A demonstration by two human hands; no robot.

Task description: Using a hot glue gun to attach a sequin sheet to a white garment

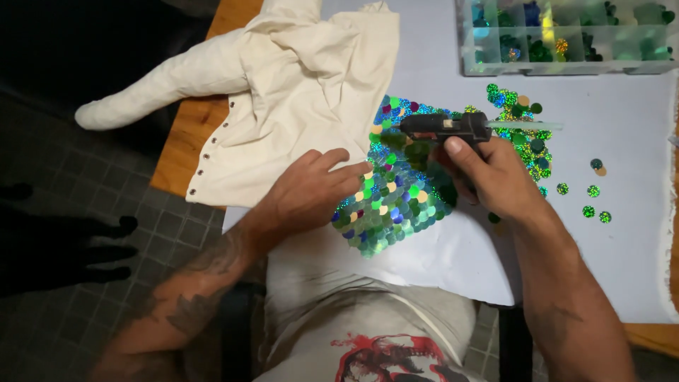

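Your left hand (311,189) lies flat, fingers spread, pressing the cream fabric garment (283,92) where it meets the sequin patch (396,198). One sleeve hangs off the tabletop (185,134) edge at far left. Your right hand (495,177) is wrapped around the black glue gun (445,127), its nozzle low over the patch; the tip is hard to make out. Loose sequins (525,134) scatter rightwards on the white paper (622,127). The sorting box (566,35) is cut off at the top.

Glue gun (444,127) grip hidden inside right hand (495,177); above it, compartment box (566,67) cut off by top edge; contents blurred.
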